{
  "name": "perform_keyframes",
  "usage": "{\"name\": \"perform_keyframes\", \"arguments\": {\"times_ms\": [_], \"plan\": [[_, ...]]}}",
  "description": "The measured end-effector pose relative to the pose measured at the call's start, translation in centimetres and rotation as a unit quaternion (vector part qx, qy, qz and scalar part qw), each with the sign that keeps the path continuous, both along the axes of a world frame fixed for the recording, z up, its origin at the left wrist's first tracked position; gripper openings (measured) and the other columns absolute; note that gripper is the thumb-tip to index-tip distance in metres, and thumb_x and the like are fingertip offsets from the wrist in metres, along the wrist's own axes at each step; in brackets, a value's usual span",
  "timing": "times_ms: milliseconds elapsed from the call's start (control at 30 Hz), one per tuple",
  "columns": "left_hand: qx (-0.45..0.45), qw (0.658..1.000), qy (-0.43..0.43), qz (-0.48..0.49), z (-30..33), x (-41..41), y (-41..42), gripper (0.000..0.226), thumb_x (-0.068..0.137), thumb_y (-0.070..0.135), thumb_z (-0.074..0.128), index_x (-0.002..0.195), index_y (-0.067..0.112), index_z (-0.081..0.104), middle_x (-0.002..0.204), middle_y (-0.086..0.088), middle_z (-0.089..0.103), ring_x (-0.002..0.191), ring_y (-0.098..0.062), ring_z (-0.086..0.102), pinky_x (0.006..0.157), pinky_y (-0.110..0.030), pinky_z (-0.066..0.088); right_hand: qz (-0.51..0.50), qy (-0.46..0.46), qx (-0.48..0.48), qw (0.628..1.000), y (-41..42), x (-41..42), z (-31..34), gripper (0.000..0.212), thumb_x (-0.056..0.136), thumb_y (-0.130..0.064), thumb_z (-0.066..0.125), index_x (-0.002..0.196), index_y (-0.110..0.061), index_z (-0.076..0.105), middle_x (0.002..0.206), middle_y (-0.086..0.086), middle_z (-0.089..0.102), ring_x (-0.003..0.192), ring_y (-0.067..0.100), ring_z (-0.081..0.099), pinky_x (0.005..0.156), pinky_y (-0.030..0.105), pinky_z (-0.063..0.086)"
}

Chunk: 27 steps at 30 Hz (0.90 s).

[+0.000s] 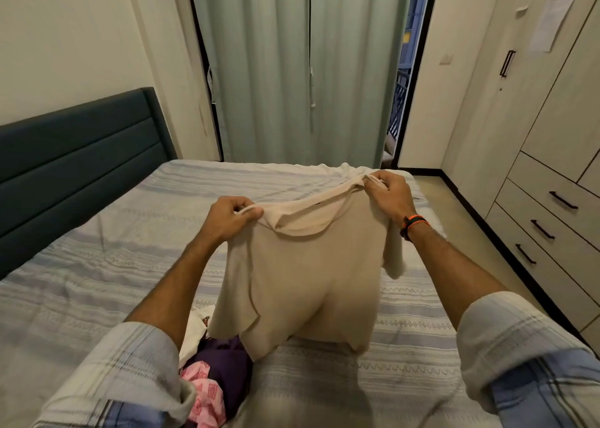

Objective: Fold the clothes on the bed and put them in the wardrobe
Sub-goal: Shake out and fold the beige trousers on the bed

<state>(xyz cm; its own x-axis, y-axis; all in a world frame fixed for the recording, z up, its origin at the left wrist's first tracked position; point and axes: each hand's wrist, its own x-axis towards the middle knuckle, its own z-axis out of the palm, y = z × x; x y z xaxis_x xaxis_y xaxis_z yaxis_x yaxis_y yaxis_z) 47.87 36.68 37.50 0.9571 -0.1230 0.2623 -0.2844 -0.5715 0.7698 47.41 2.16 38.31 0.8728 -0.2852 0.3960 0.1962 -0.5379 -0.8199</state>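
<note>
Beige shirt (305, 275) hangs above the bed (97, 281); our left hand (232, 216) and right hand (389, 193) each pinch a shoulder. Its hem brushes the striped sheet beside a purple-and-pink clothes pile (217, 382). The wardrobe (552, 154) stands right, across a narrow floor strip.

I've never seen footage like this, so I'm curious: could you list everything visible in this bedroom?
Top: one, beige, held up over the bed.
Clothes pile: pink, purple, white, near bed edge.
Bed: one, striped blue-white sheet.
Headboard: one, dark teal, left.
Curtains: pale green, far wall.
Wardrobe: one, cream, doors and drawers shut, right.
Paper: one, white, on wardrobe.
Left hand: gripping the top's shoulder.
Right hand: gripping the other shoulder, wristband.
</note>
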Motion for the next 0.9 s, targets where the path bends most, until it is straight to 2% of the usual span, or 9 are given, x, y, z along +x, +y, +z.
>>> {"name": "perform_keyframes", "arguments": {"times_ms": [67, 167, 233, 400, 500, 600, 667, 800, 900], "plan": [[-0.033, 0.999, -0.023, 0.030, -0.3, 0.2, -0.2, 0.023, 0.092, 0.033, 0.064, 0.083, 0.014, 0.073, 0.080, -0.002, 0.070, 0.073, -0.011, 0.058, 0.071, -0.031, 0.048, 0.004, -0.002, -0.024, 1.000, -0.3, -0.1, 0.1, 0.016, 0.091, -0.033, 0.066, 0.081, -0.021, 0.069, 0.082, -0.001, 0.068, 0.081, 0.017, 0.059, 0.072, 0.030, 0.043], [-0.073, 0.994, -0.045, 0.063, -0.6, 0.3, -0.5, 0.032, 0.096, 0.034, 0.056, 0.080, 0.009, 0.068, 0.078, -0.007, 0.067, 0.072, -0.012, 0.055, 0.072, -0.033, 0.047, 0.036, 0.018, -0.055, 0.998, -1.1, -0.4, 0.0, 0.038, 0.087, -0.043, 0.071, 0.055, -0.027, 0.056, 0.059, -0.009, 0.053, 0.062, 0.013, 0.048, 0.060, 0.031, 0.035], [-0.092, 0.991, -0.052, 0.080, -0.6, 0.4, -0.8, 0.033, 0.098, 0.033, 0.053, 0.080, 0.008, 0.066, 0.076, -0.004, 0.064, 0.072, -0.012, 0.053, 0.074, -0.033, 0.046, 0.057, 0.044, -0.054, 0.996, -1.5, -0.7, 0.0, 0.047, 0.081, -0.046, 0.076, 0.046, -0.027, 0.050, 0.054, -0.009, 0.044, 0.055, 0.011, 0.039, 0.055, 0.030, 0.028], [-0.101, 0.992, -0.035, 0.071, -0.7, 0.3, -1.7, 0.019, 0.098, 0.028, 0.057, 0.092, 0.015, 0.069, 0.093, 0.001, 0.066, 0.088, -0.012, 0.058, 0.084, -0.028, 0.047, 0.107, 0.034, 0.007, 0.994, -2.3, -1.2, -0.7, 0.059, 0.082, -0.051, 0.074, 0.054, -0.011, 0.041, 0.062, 0.003, 0.034, 0.059, 0.017, 0.030, 0.059, 0.032, 0.022], [-0.069, 0.998, 0.005, 0.008, -0.3, 0.0, -1.8, 0.016, 0.084, 0.030, 0.075, 0.087, 0.014, 0.075, 0.087, 0.002, 0.071, 0.081, -0.007, 0.061, 0.074, -0.022, 0.048, 0.088, 0.016, 0.070, 0.994, -2.9, -1.2, -1.1, 0.074, 0.074, -0.064, 0.073, 0.068, 0.007, 0.053, 0.067, 0.005, 0.042, 0.065, 0.018, 0.037, 0.062, 0.034, 0.030], [-0.035, 0.998, 0.026, -0.051, 0.1, -0.1, -1.7, 0.023, 0.067, 0.025, 0.089, 0.087, 0.019, 0.078, 0.087, 0.002, 0.074, 0.081, -0.007, 0.064, 0.072, -0.018, 0.048, 0.068, 0.016, 0.090, 0.993, -3.1, -1.9, -0.7, 0.048, 0.083, -0.047, 0.074, 0.084, 0.001, 0.071, 0.077, 0.005, 0.062, 0.073, 0.014, 0.053, 0.070, 0.034, 0.046], [-0.032, 0.997, 0.019, -0.061, 0.2, -0.1, -2.0, 0.024, 0.069, 0.023, 0.087, 0.091, 0.021, 0.078, 0.092, 0.003, 0.074, 0.087, -0.007, 0.065, 0.075, -0.018, 0.046, 0.057, 0.022, 0.083, 0.995, -3.6, -2.2, -0.7, 0.031, 0.085, -0.040, 0.074, 0.085, -0.009, 0.075, 0.080, 0.006, 0.070, 0.075, 0.013, 0.059, 0.074, 0.035, 0.050], [-0.049, 0.997, -0.044, -0.029, 0.4, -0.4, -3.1, 0.008, 0.084, 0.030, 0.075, 0.089, 0.025, 0.078, 0.088, 0.014, 0.073, 0.081, 0.008, 0.063, 0.075, -0.014, 0.045, 0.044, 0.035, 0.008, 0.998, -4.8, -2.7, -0.5, 0.030, 0.083, -0.050, 0.072, 0.084, -0.021, 0.077, 0.085, 0.004, 0.074, 0.078, 0.015, 0.062, 0.074, 0.034, 0.050], [-0.052, 0.993, -0.106, 0.007, 0.4, -0.3, -4.3, 0.020, 0.090, 0.040, 0.066, 0.090, 0.024, 0.079, 0.085, 0.013, 0.074, 0.082, -0.002, 0.065, 0.077, -0.024, 0.050, 0.041, 0.036, -0.026, 0.998, -5.7, -3.3, -0.2, 0.030, 0.084, -0.051, 0.071, 0.081, -0.022, 0.077, 0.085, -0.002, 0.073, 0.081, 0.016, 0.063, 0.073, 0.033, 0.049]]}}
